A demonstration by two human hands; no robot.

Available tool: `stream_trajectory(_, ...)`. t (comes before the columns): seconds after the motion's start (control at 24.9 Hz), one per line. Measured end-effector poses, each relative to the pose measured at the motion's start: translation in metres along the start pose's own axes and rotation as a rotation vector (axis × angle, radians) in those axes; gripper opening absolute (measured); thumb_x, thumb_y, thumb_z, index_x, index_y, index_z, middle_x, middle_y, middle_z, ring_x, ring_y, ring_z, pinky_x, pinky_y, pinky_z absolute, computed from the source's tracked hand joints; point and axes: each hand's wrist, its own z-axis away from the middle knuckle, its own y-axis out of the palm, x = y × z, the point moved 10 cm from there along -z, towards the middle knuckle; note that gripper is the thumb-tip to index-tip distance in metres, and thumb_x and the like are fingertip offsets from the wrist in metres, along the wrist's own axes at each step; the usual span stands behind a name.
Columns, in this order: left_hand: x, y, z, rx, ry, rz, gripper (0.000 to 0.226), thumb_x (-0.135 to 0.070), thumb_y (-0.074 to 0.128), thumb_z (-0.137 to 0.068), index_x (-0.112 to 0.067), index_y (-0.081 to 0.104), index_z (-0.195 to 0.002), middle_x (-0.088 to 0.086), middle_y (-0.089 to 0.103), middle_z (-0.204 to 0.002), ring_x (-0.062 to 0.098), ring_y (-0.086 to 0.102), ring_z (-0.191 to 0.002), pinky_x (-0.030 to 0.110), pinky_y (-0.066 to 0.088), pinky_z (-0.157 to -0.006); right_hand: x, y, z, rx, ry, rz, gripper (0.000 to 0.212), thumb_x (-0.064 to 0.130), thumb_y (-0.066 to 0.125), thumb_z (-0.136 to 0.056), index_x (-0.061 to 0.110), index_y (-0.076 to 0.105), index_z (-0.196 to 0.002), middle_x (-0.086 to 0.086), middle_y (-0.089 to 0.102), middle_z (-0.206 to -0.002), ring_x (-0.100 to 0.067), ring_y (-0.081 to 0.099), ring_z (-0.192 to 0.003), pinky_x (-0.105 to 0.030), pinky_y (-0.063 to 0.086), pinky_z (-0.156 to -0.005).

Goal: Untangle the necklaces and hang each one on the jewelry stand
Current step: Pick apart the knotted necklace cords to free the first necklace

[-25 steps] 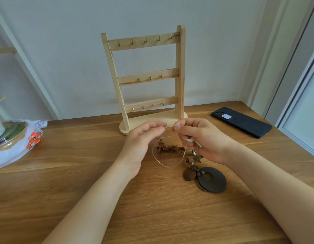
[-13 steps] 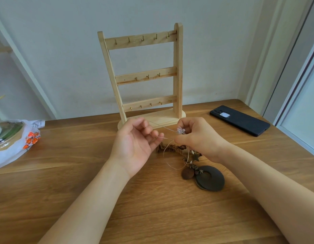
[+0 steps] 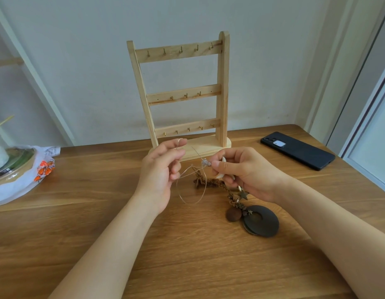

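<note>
Clear thin-cord necklace (image 3: pixel 191 192) pinched by left hand (image 3: pixel 160 175) and right hand (image 3: pixel 246 171): untangling step (wooden jewelry stand (image 3: pixel 223 83) bare). Next: work loop off brown braided disc necklace (image 3: pixel 261 221).

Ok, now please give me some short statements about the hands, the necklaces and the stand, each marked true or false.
1. All hooks on the jewelry stand are bare. True.
2. The left hand lies flat on the table. False: it is raised and pinches the thin clear cord.
3. The right hand holds a white curved pendant. True.
4. The dark disc pendant hangs from the top rail. False: it lies on the table.
</note>
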Motion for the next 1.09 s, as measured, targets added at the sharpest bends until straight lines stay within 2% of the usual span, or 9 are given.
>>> stream_trajectory(0.08,-0.005,0.002,0.002,0.008,0.049,-0.145,0.027,-0.003,0.064,-0.091,-0.019,0.075,-0.11,-0.011,0.059,-0.07,0.008,0.045,-0.06,0.02,0.036,-0.053,-0.001,-0.001,0.0,-0.005,0.014,-0.009,0.012,0.006,0.063,-0.095,-0.001,0.069,-0.104,-0.011,0.07,-0.084,-0.012,0.046,-0.054,-0.023,0.037,-0.051)
stream_trajectory(0.28,-0.005,0.021,0.01,0.126,0.058,-0.313,0.048,-0.003,0.064,-0.092,-0.031,0.061,-0.131,0.0,0.076,-0.104,0.015,0.072,-0.093,0.028,0.051,-0.077,-0.002,-0.002,0.0,-0.012,0.031,-0.02,0.02,0.006,0.066,-0.093,-0.001,0.069,-0.111,-0.013,0.069,-0.087,-0.012,0.041,-0.052,-0.025,0.032,-0.053)
stream_trajectory(0.4,-0.001,0.032,0.014,0.232,0.018,-0.283,0.072,0.004,0.061,-0.093,-0.042,0.042,-0.145,0.001,0.075,-0.111,0.028,0.075,-0.084,0.028,0.055,-0.064,0.002,-0.004,0.0,-0.016,-0.008,-0.038,0.023,0.01,0.071,-0.089,-0.002,0.069,-0.109,-0.015,0.066,-0.087,-0.012,0.038,-0.052,-0.023,0.029,-0.05)
stream_trajectory(0.48,0.004,0.033,0.015,0.264,-0.007,-0.304,0.079,0.008,0.063,-0.09,-0.045,0.043,-0.145,-0.001,0.074,-0.112,0.025,0.07,-0.067,0.025,0.046,-0.048,0.006,-0.008,0.0,-0.051,-0.041,-0.067,0.022,0.009,0.069,-0.089,-0.003,0.068,-0.108,-0.014,0.068,-0.086,-0.012,0.038,-0.052,-0.021,0.031,-0.049)
stream_trajectory(0.64,0.008,0.025,0.011,0.177,-0.012,-0.385,0.059,0.008,0.068,-0.086,-0.033,0.064,-0.128,0.001,0.075,-0.101,0.014,0.055,-0.051,0.021,0.036,-0.041,0.013,-0.019,0.0,-0.13,-0.09,-0.132,0.028,0.005,0.067,-0.09,-0.011,0.063,-0.113,-0.012,0.07,-0.082,-0.013,0.037,-0.051,-0.021,0.031,-0.048)
stream_trajectory(0.72,0.002,0.015,0.007,0.075,0.048,-0.395,0.048,0.001,0.069,-0.084,-0.032,0.067,-0.119,0.0,0.071,-0.106,0.013,0.063,-0.067,0.023,0.044,-0.048,0.014,-0.022,0.0,-0.147,-0.106,-0.134,0.026,0.004,0.067,-0.09,-0.011,0.063,-0.111,-0.012,0.069,-0.083,-0.014,0.036,-0.051,-0.022,0.03,-0.048)
stream_trajectory(0.84,-0.027,-0.002,0.011,-0.118,0.306,-0.393,0.031,-0.016,0.065,-0.075,-0.03,0.067,-0.103,-0.002,0.063,-0.111,0.015,0.061,-0.097,0.032,0.052,-0.075,0.016,-0.023,0.001,-0.155,-0.125,-0.127,0.024,0.011,0.071,-0.084,-0.004,0.067,-0.102,-0.012,0.069,-0.082,-0.015,0.035,-0.051,-0.025,0.027,-0.049)
stream_trajectory(0.97,-0.047,0.014,0.03,-0.1,0.584,-0.568,0.027,-0.021,0.069,-0.074,-0.032,0.061,-0.097,-0.007,0.057,-0.106,0.016,0.053,-0.1,0.034,0.045,-0.083,0.017,-0.025,0.001,-0.175,-0.141,-0.12,0.015,0.008,0.07,-0.087,-0.001,0.068,-0.099,-0.013,0.069,-0.083,-0.014,0.037,-0.05,-0.024,0.029,-0.048)
stream_trajectory(1.09,-0.052,0.02,0.037,-0.071,0.628,-0.493,0.037,-0.032,0.067,-0.073,-0.036,0.057,-0.108,-0.004,0.054,-0.117,0.017,0.051,-0.11,0.036,0.044,-0.091,0.018,-0.029,0.001,-0.212,-0.152,-0.106,0.01,0.005,0.068,-0.091,-0.001,0.069,-0.099,-0.014,0.068,-0.084,-0.013,0.038,-0.05,-0.024,0.03,-0.049)
